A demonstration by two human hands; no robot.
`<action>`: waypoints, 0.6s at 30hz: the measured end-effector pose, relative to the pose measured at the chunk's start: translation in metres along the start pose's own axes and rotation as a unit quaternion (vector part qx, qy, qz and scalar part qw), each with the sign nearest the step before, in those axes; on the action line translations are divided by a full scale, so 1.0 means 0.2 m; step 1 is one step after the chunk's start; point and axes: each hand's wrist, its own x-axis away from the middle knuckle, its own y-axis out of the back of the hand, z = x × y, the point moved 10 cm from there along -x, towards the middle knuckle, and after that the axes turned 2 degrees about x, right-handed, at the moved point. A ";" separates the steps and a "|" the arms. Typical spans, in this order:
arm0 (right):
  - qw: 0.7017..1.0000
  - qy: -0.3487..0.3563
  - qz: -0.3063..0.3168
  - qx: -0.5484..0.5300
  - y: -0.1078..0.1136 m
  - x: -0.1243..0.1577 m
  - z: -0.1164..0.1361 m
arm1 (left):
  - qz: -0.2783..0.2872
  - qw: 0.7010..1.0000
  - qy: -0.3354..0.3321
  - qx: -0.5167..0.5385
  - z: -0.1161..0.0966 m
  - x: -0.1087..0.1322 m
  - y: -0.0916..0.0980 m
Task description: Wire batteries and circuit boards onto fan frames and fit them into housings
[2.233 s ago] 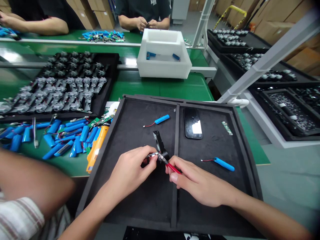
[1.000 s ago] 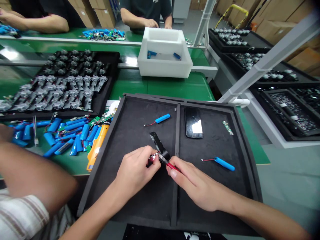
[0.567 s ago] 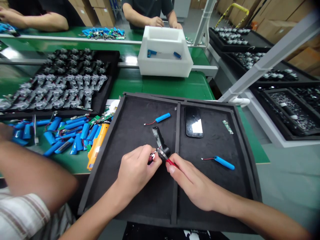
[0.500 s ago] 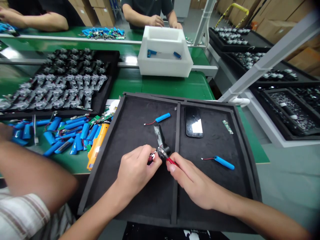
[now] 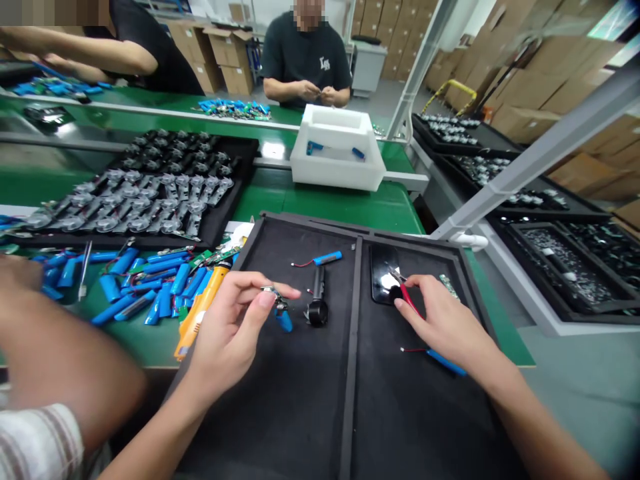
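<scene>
My left hand (image 5: 233,327) pinches a small green circuit board (image 5: 275,297) between thumb and fingers, and a blue battery (image 5: 284,321) hangs just below it. Beside it, a black device housing (image 5: 318,300) with a round end lies on the black tray (image 5: 351,373). My right hand (image 5: 445,320) holds red-handled pliers (image 5: 407,293), their tips over the black phone (image 5: 381,277). Under that hand lies a blue battery (image 5: 445,362) with a red lead. Another blue battery (image 5: 328,258) rests near the tray's back.
Loose blue batteries (image 5: 160,287) and a yellow tool (image 5: 203,310) lie left of the tray. A white foam box (image 5: 337,163) stands behind it. At left, a co-worker's arm (image 5: 65,347) reaches in. A grey post (image 5: 530,140) slants at right.
My hands have moved apart. The housing now lies on the tray, my left hand holds the board, and the pliers have moved right over the phone. The view has tilted up.
</scene>
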 end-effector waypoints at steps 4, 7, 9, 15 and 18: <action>0.992 0.068 -0.064 0.081 0.00 -0.07 0.03 | 0.001 0.991 0.008 -0.130 0.10 -0.06 0.08; 0.981 0.181 -0.062 0.044 0.00 -0.08 0.27 | -0.016 0.960 0.005 -0.278 0.18 -0.10 0.15; 0.960 0.278 -0.012 0.010 -0.06 -0.08 0.48 | -0.006 0.935 -0.014 -0.354 0.19 -0.12 0.16; 0.892 0.450 0.036 0.025 -0.23 -0.14 0.86 | 0.133 0.882 -0.152 -0.425 0.17 -0.01 -0.05; 0.883 0.465 -0.004 0.056 -0.22 -0.18 0.87 | 0.146 0.846 -0.207 -0.470 0.29 0.09 -0.06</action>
